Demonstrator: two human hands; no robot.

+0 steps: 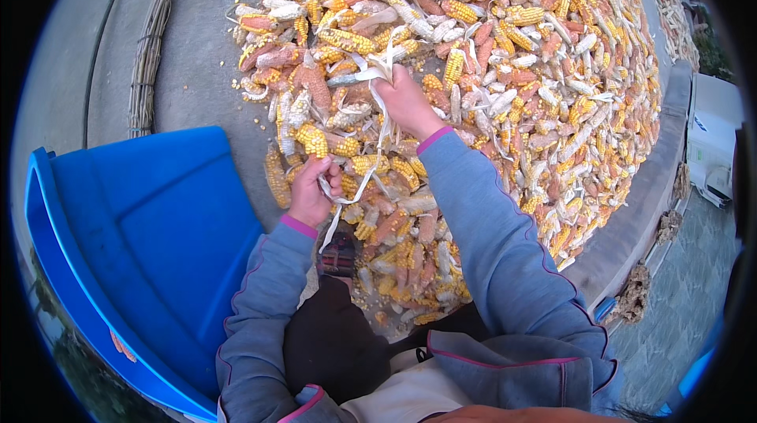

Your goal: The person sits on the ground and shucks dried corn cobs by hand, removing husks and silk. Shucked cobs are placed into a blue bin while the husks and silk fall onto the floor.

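My left hand [312, 191] is closed on strands of pale dried corn husk, with a yellow ear of corn [311, 140] right at its fingertips; whether it grips that ear too is hard to tell. Higher and to the right, my right hand [408, 102] grips a bunch of dried husk leaves [381, 65]. Long husk strips [362, 183] hang and curve between both hands. Beneath them spreads a large pile of corn cobs [568, 98], some with yellow kernels, others bare and reddish.
A big blue plastic bin [171, 228] stands at the left, close to my left sleeve. Beyond it a tied bundle of thin stalks [148, 56] lies on the grey ground [207, 38]. My shoe [337, 254] is beside the pile. A white vehicle [712, 133] appears at the far right.
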